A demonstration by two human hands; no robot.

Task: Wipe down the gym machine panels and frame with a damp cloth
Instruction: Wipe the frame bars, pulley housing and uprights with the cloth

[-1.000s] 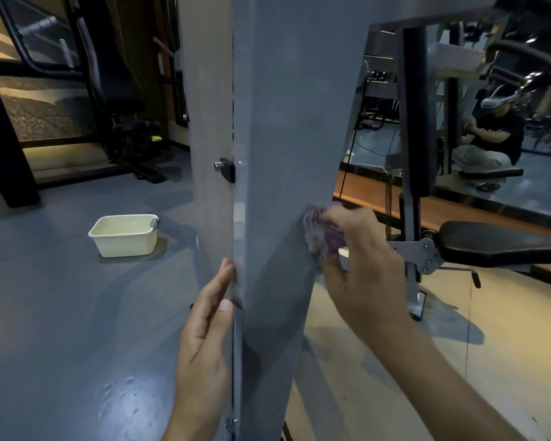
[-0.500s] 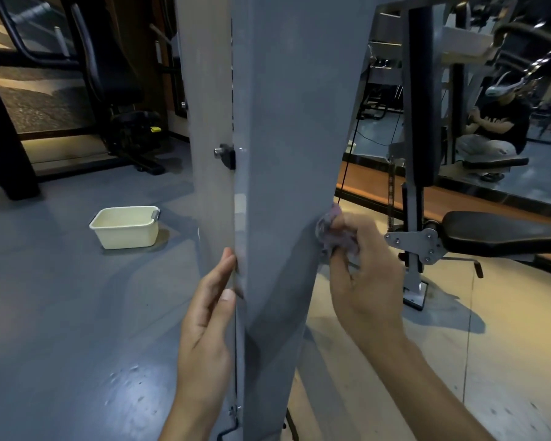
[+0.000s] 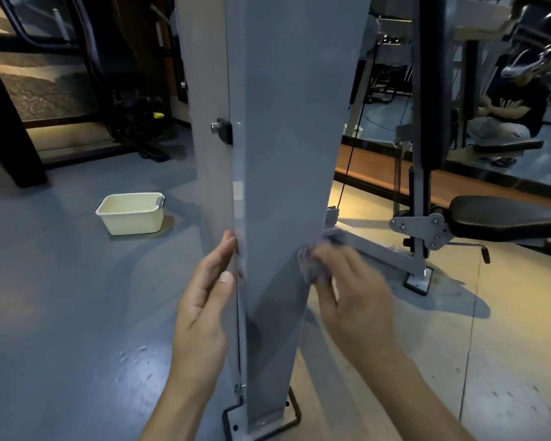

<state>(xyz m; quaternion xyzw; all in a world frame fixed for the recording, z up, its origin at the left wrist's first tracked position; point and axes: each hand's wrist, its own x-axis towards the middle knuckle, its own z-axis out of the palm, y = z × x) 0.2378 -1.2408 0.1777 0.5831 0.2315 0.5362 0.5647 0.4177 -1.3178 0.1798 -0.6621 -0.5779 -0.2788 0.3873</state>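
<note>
The right hand (image 3: 350, 300), blurred, clutches a crumpled purple cloth (image 3: 309, 265) against the tall grey metal panel (image 3: 283, 186); the left hand (image 3: 204, 300) rests flat-fingered on its edge.

Both forearms are bare, no sleeves or rings showing on the left hand (image 3: 204, 300) or right hand (image 3: 350, 300).

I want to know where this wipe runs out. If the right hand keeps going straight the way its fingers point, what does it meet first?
The right hand points up along the grey panel; its edge looks clear to the frame's top.
</note>
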